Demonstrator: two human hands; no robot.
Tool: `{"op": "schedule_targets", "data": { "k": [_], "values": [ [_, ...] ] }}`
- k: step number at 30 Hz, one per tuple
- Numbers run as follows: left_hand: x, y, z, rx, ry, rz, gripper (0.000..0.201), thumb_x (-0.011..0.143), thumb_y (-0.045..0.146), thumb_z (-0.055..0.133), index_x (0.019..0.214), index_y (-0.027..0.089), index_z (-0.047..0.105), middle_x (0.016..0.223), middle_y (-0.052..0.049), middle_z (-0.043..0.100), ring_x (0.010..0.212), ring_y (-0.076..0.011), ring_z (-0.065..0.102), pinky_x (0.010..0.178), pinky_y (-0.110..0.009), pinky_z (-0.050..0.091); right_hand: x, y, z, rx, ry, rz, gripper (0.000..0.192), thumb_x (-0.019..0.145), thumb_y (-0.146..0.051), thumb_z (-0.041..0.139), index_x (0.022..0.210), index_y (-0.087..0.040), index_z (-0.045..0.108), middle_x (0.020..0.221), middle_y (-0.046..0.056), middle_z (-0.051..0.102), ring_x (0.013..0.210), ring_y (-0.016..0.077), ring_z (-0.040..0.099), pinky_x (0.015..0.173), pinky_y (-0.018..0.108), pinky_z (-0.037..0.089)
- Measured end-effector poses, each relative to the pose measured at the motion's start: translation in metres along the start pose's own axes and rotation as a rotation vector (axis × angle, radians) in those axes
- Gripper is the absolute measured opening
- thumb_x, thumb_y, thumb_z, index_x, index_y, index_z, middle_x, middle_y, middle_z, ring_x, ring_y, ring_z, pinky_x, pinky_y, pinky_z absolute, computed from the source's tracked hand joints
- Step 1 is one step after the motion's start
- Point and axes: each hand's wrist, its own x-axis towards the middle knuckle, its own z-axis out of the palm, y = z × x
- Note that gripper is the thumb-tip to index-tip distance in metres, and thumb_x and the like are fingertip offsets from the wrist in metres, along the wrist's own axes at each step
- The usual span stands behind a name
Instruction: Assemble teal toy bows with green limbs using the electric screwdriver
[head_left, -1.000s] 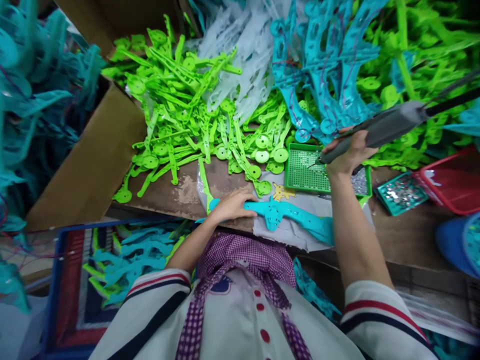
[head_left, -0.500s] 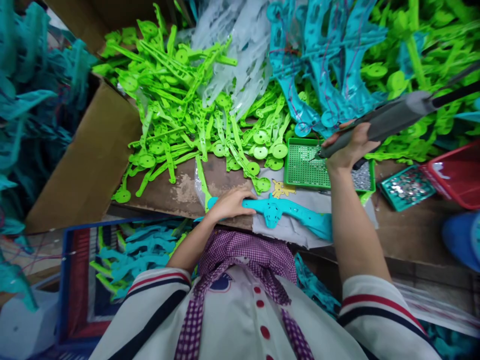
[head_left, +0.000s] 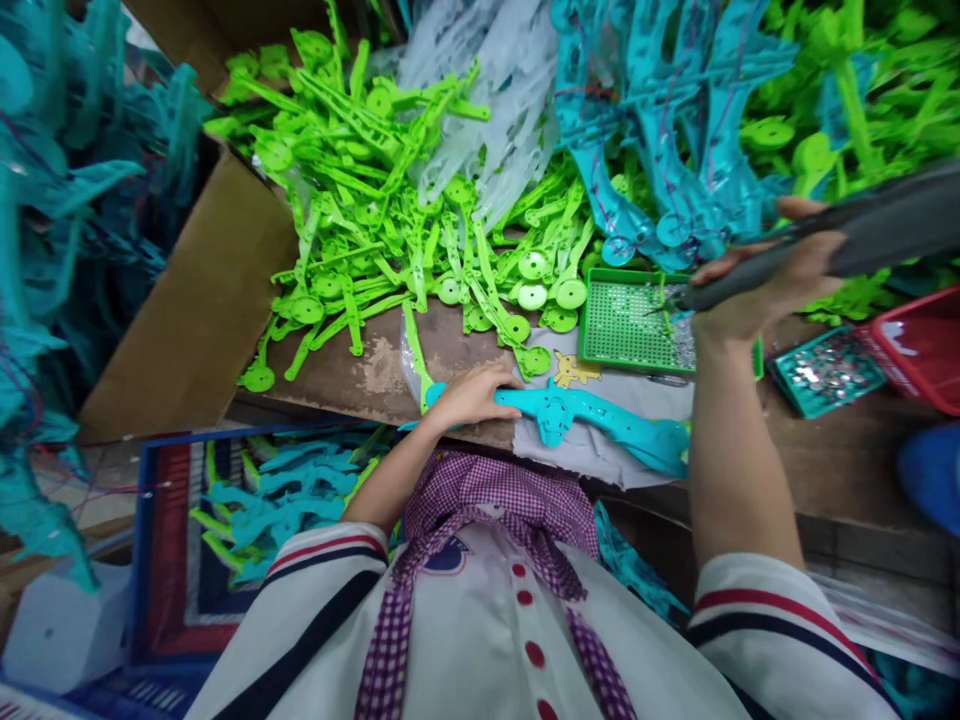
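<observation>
My left hand (head_left: 478,396) is closed around the left part of a long turquoise plastic piece (head_left: 616,428), which lies along the bench's near edge, partly on a grey cloth (head_left: 645,392). My right hand (head_left: 750,300) grips a dark grey electric screwdriver (head_left: 862,235), blurred by motion. Its tip points left over a green perforated tray (head_left: 622,335), where small silvery screws (head_left: 682,340) lie at the right side. The right end of the turquoise piece is close to my right forearm.
Lime green plastic parts (head_left: 360,190) pile up across the bench. Behind lie translucent parts (head_left: 487,110) and wired turquoise pieces (head_left: 660,130). A teal tray of metal bits (head_left: 825,368) and a red bin (head_left: 922,345) stand right. A cardboard flap (head_left: 191,300) and blue crate (head_left: 142,560) are left.
My right hand and the screwdriver have shifted right over the green tray, and the tool lies flatter. The left hand stays on the turquoise piece. The whole view has shifted slightly.
</observation>
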Motion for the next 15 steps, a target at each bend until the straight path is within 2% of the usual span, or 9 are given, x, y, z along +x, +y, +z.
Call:
{"op": "schedule_targets", "data": {
  "k": [2,4,7,10,13,15],
  "values": [
    [0.000,0.000,0.000,0.002,0.006,0.017,0.040,0.079,0.042,0.077,0.116,0.026,0.070,0.118,-0.004,0.073,0.115,-0.0252,0.065,0.099,-0.042,0.050,-0.014,-0.031,-0.008,0.055,-0.002,0.000,0.065,0.076,-0.086,0.046,0.081,-0.023,0.062,0.042,-0.009,0.042,0.029,0.0106,0.044,0.030,0.022,0.030],
    [0.000,0.001,0.000,0.003,0.010,0.022,0.040,0.079,0.041,0.078,0.115,0.025,0.071,0.118,-0.005,0.073,0.114,-0.0252,0.065,0.098,-0.041,0.051,-0.037,-0.058,-0.019,0.085,-0.086,0.060,0.072,0.070,-0.093,0.046,0.076,-0.023,0.061,0.040,-0.007,0.042,0.027,0.0116,0.041,0.027,0.023,0.028],
    [0.000,0.001,0.000,-0.002,0.002,-0.001,0.041,0.078,0.040,0.079,0.115,0.025,0.071,0.117,-0.005,0.073,0.114,-0.0253,0.065,0.099,-0.041,0.050,-0.077,-0.084,-0.037,0.053,-0.263,0.219,0.068,0.061,-0.090,0.061,0.071,-0.023,0.063,0.040,-0.004,0.048,0.029,0.0151,0.046,0.028,0.027,0.036],
    [0.000,0.000,0.001,0.001,-0.006,-0.018,0.041,0.079,0.040,0.078,0.117,0.026,0.070,0.117,-0.005,0.073,0.115,-0.0254,0.065,0.100,-0.042,0.049,-0.099,-0.092,-0.052,0.031,-0.277,0.244,0.062,0.060,-0.085,0.066,0.068,-0.024,0.064,0.040,-0.003,0.049,0.029,0.0177,0.047,0.028,0.029,0.037],
    [-0.001,0.001,0.000,0.017,-0.002,-0.014,0.041,0.079,0.041,0.078,0.117,0.027,0.071,0.118,-0.004,0.072,0.113,-0.0252,0.065,0.097,-0.041,0.050,-0.100,-0.092,-0.064,0.005,-0.240,0.233,0.064,0.059,-0.088,0.064,0.066,-0.024,0.063,0.039,-0.003,0.047,0.028,0.0176,0.044,0.028,0.029,0.035],
    [-0.001,0.001,-0.001,0.017,-0.002,-0.006,0.041,0.079,0.042,0.077,0.117,0.027,0.071,0.118,-0.004,0.072,0.112,-0.0248,0.065,0.097,-0.040,0.050,-0.096,-0.091,-0.071,-0.035,-0.237,0.288,0.065,0.057,-0.088,0.065,0.068,-0.024,0.063,0.039,-0.003,0.047,0.029,0.0172,0.044,0.029,0.029,0.036]
  ]
}}
